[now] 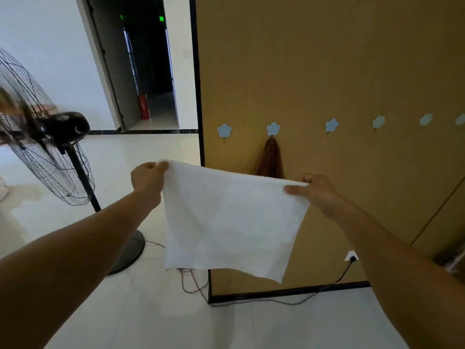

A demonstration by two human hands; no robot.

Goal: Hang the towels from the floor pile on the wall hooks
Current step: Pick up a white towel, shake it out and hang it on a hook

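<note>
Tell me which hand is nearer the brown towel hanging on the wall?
Right. The right hand pinches the white towel just below-right of the brown towel; the left hand grips it well to the left.

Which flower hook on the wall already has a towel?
The second hook from the left: a brown towel hangs from it, while the others look bare.

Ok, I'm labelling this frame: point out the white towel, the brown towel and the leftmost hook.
white towel (231, 222): head view, middle of the cloth.
brown towel (270, 159): head view, folds below its hook.
leftmost hook (224, 130): head view, blue flower plate.
</note>
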